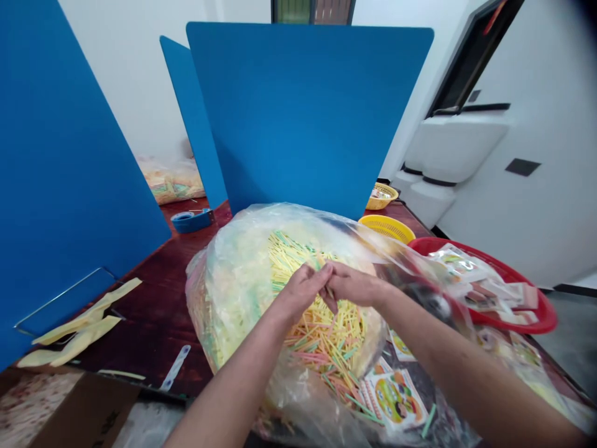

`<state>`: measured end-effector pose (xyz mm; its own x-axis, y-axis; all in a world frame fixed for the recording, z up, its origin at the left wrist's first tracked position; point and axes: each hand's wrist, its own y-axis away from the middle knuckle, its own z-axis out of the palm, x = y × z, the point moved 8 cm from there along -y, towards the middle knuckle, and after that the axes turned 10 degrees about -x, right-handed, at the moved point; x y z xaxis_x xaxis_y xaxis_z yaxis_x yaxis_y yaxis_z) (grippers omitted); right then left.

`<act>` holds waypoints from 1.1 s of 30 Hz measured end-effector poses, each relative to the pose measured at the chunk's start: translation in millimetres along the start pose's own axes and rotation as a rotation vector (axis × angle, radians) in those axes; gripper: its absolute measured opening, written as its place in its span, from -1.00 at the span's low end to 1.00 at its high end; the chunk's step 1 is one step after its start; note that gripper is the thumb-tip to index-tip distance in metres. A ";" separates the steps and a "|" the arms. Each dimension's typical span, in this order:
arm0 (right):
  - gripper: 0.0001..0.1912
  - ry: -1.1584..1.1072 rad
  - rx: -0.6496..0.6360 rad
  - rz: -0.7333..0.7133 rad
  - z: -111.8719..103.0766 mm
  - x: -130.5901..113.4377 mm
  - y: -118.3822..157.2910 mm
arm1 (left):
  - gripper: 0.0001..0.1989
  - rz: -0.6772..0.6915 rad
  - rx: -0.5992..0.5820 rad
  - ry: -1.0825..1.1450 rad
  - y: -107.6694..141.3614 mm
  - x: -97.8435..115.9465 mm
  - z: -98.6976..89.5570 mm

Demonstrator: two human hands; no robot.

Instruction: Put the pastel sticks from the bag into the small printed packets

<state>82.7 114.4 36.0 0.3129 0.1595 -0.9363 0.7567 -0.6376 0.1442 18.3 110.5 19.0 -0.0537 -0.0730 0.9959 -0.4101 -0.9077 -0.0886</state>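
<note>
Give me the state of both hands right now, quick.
Left hand: closed, holding unclear.
Right hand: closed above a pile of thin yellow sticks, holding unclear.

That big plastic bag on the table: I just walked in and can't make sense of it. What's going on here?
A person's left hand and right hand meet over thin yellow, green and pink sticks heaped in a large clear plastic bag. The bag sits on a dark wooden table, with printed packets piled in a red basin to the right.
</note>
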 end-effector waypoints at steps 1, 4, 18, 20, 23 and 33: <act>-0.93 -0.160 -0.039 0.040 10.6 4.4 -3.5 | -0.61 -0.043 -0.016 0.096 -3.4 -4.1 4.4; -0.85 -0.460 0.022 0.138 27.1 16.9 -10.6 | -0.68 -0.049 0.193 0.230 -2.2 -12.0 -2.5; -0.75 0.249 0.673 -0.047 -17.3 -22.1 9.7 | -0.82 -0.078 0.296 1.037 -3.2 -35.4 -6.5; -0.74 0.439 0.598 -0.102 -9.5 -39.8 6.3 | -0.80 -0.109 0.270 1.166 -2.7 -41.3 3.9; -0.77 0.681 0.711 -0.207 -4.0 -52.6 26.6 | -0.91 -0.121 0.340 1.203 -0.1 -42.4 2.8; -0.85 0.666 0.610 -0.253 12.6 -19.3 69.2 | -0.76 -0.157 0.135 0.454 13.8 -27.6 27.2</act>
<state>121.8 57.7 60.0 0.5870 0.6256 -0.5139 0.4742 -0.7801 -0.4081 38.9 88.7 -9.2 -0.4046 0.2287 0.8854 -0.3248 -0.9411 0.0946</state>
